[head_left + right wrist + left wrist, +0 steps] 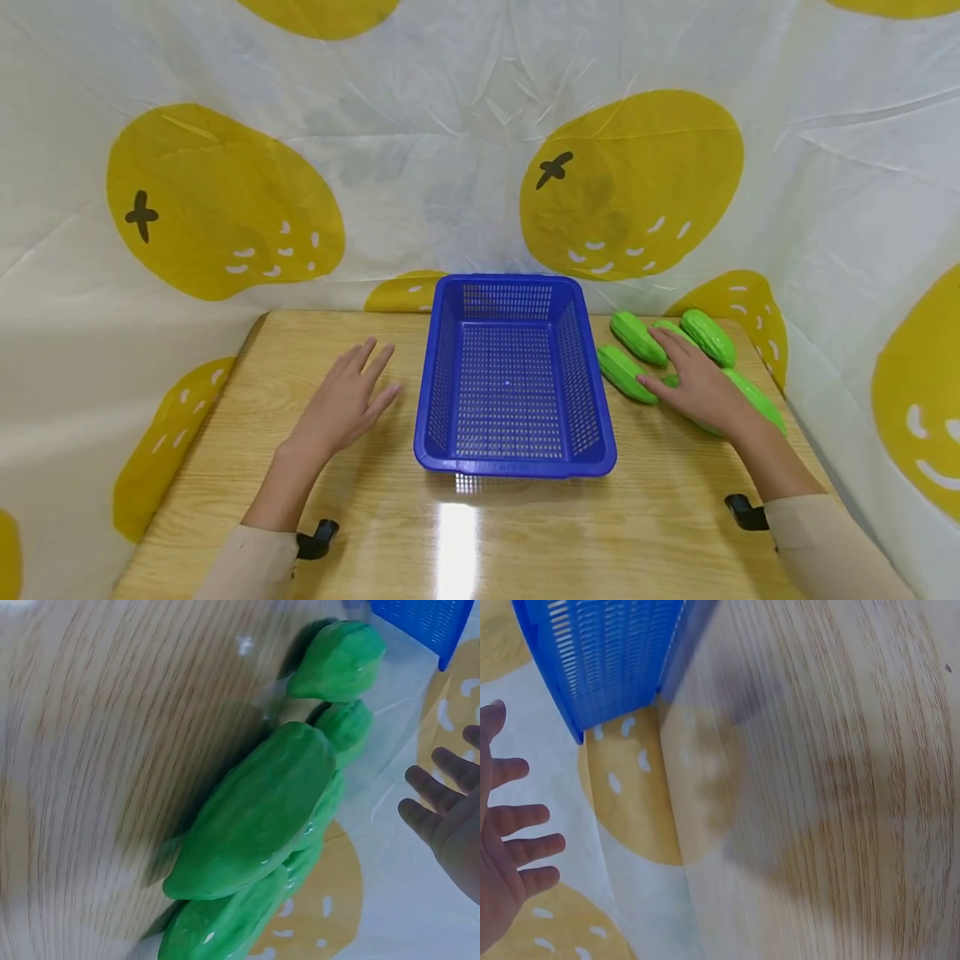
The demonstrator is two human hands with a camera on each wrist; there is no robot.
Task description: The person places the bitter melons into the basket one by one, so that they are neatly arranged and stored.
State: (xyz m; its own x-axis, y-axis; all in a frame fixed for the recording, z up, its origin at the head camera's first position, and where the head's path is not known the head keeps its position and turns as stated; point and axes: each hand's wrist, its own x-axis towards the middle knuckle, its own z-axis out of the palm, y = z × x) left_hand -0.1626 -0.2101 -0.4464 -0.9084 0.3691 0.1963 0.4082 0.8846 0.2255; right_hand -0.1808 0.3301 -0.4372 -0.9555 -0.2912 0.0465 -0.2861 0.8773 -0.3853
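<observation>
Several glossy green, elongated, ridged vegetables lie in a cluster on the right of the table, one of them large in the right wrist view. My right hand is over this cluster with its fingers spread, hiding parts of some of them. In the right wrist view that hand is apart from the vegetables and holds nothing. My left hand hovers left of the blue basket, fingers extended and palm bare. The basket stands in the middle, and its perforated floor shows bare.
The wooden table reaches back to a white cloth printed with yellow fruit, which also hangs at both sides. Black straps are at both wrists. Light glares off the table in front of the basket.
</observation>
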